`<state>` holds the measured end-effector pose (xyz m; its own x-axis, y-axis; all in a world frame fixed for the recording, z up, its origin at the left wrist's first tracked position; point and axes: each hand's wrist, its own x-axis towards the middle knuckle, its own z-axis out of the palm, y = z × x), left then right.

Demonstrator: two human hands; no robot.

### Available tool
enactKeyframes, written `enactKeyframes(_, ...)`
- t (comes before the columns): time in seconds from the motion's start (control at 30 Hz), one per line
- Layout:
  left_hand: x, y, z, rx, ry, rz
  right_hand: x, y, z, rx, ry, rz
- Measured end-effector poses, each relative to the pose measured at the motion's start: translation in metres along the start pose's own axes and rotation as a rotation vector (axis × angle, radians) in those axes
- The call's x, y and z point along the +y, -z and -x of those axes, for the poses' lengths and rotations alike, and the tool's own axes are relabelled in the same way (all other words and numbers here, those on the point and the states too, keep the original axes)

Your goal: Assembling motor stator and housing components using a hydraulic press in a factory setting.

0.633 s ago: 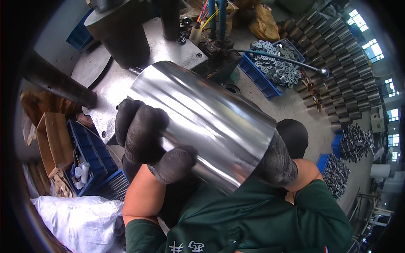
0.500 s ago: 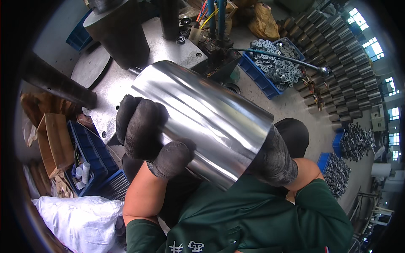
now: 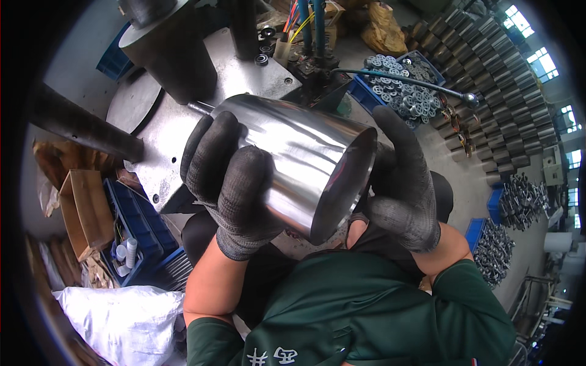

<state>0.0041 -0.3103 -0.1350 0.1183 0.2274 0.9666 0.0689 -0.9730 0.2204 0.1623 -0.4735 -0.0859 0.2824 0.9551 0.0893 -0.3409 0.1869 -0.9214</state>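
The gloved left hand [image 3: 239, 186] is held with fingers and thumb curled against the left side of a hollow metal cylinder [image 3: 299, 155], which is tilted in its grip, open end turned to the lower right. The gloved right hand [image 3: 417, 183] is held beside that end, thumb and forefinger spread wide; whether the cylinder is touched cannot be told. Beyond, a metal machine plate [image 3: 159, 152] is seen; metal tubes [image 3: 488, 79] are stacked near a blue crate [image 3: 361, 96] of discs [image 3: 412, 100].
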Motion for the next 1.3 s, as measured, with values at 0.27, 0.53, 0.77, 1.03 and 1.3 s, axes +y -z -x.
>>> enactKeyframes(0.27, 0.000, 0.000, -0.001, -0.058, -0.016, 0.058, 0.015, 0.016, -0.015, 0.009, 0.157, 0.344)
enactKeyframes(0.53, 0.002, -0.001, 0.003, -0.087, 0.018, 0.058, -0.004, 0.010, -0.010, 0.084, 0.013, 0.390)
enactKeyframes(0.77, 0.005, 0.002, -0.010, -0.192, -0.030, -0.090, -0.003, 0.021, -0.015, 0.038, 0.148, 0.378)
enactKeyframes(1.03, 0.002, -0.006, 0.003, -0.136, 0.035, 0.010, 0.002, 0.027, -0.026, 0.118, 0.498, 0.690)
enactKeyframes(1.3, 0.007, -0.005, 0.003, -0.194, 0.061, 0.002, -0.009, 0.030, -0.021, 0.182, 0.471, 0.746)
